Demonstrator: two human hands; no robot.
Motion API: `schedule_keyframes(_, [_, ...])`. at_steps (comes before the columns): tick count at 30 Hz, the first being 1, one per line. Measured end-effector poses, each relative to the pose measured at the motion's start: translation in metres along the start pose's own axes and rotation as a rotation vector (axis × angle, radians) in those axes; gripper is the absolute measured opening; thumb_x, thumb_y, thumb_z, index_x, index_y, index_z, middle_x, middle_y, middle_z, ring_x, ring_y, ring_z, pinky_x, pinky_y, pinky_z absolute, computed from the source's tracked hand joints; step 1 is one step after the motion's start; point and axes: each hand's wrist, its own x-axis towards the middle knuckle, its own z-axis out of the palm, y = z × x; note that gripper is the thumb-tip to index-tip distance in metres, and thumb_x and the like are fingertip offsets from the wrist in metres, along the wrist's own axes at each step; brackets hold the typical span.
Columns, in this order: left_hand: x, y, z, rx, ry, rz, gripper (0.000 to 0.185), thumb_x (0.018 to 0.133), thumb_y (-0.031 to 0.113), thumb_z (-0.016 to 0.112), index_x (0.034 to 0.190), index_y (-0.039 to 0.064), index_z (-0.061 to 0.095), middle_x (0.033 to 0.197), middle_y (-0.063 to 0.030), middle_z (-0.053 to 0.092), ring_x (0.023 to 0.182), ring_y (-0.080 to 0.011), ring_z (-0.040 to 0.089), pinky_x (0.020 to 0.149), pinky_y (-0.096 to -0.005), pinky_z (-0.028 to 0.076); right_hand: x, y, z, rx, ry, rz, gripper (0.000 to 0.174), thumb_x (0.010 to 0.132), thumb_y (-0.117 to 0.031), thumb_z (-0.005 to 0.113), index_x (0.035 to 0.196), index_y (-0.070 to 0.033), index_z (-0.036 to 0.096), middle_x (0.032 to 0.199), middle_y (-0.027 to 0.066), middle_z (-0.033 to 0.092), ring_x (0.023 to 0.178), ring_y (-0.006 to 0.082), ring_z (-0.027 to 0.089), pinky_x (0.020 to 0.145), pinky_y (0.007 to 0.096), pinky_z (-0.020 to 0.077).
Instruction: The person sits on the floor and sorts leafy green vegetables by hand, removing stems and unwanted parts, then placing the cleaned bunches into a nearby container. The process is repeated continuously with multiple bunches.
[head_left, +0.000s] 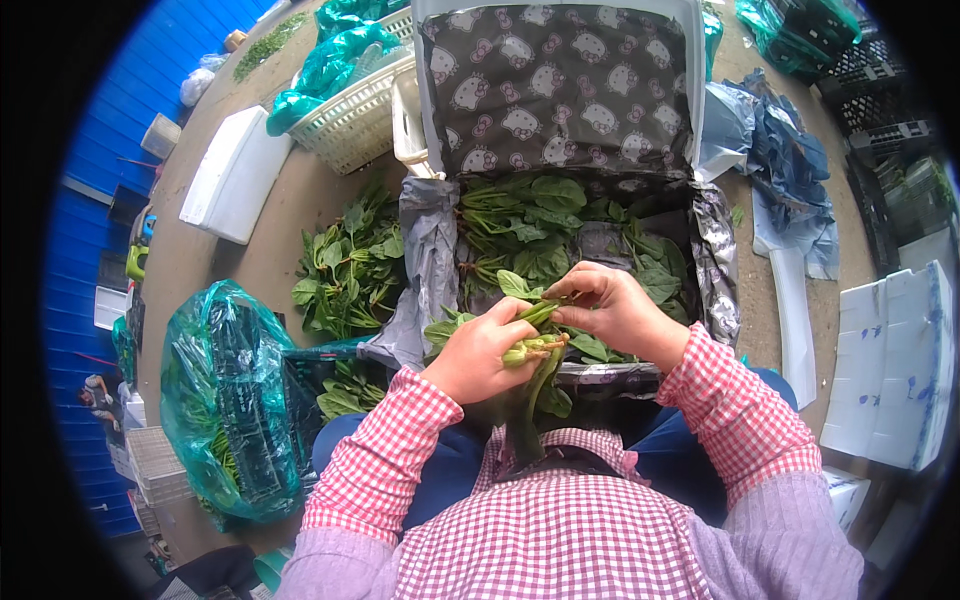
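Observation:
My left hand (480, 356) is closed around a bunch of spinach (536, 349), its cut stem ends facing my body. The thumb and fingers of my right hand (619, 306) pinch a stalk at the upper side of that bunch; the fingertips partly hide it. Both hands are above the near edge of an open box lined with dark, cartoon-printed plastic sheet (559, 82). Inside the box lie loose spinach plants (525, 217), with more leaves (656, 270) along its right side. Some long green leaves hang below my left hand towards my lap.
Left of the box, a spinach pile (349, 262) lies on the floor near a green plastic bag (225, 405) of greens. A white foam box (236, 172) and a cream basket (349, 116) stand beyond. Foam boxes (889, 367) stand right. A person (99, 397) is far left.

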Motion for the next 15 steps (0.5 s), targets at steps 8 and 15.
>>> schedule_keyframes(8, [-0.002, -0.005, -0.005, -0.355, -0.046, -0.055, 0.026, 0.082, 0.013, 0.075, 0.104, 0.001, 0.068, 0.117, -0.0167, 0.059, 0.104, -0.0315, 0.061, 0.092, -0.0383, 0.051, 0.003, 0.003, 0.0, 0.088, 0.073, -0.146, 0.016, 0.086, -0.004, 0.078, 0.102, -0.004, 0.078, 0.097, 0.0041, 0.067, 0.09, 0.0155, 0.068, 0.081, 0.0291, 0.0558])
schedule_keyframes(15, [-0.011, -0.009, -0.007, -0.365, -0.203, -0.13, 0.031, 0.078, 0.008, 0.075, 0.108, 0.0, 0.07, 0.122, -0.0146, 0.058, 0.115, -0.0285, 0.056, 0.102, -0.0368, 0.045, 0.001, -0.014, 0.002, -0.525, 0.052, -0.413, 0.013, 0.081, -0.012, 0.076, 0.09, -0.006, 0.069, 0.092, 0.0086, 0.066, 0.089, 0.032, 0.065, 0.079, 0.0417, 0.0537])
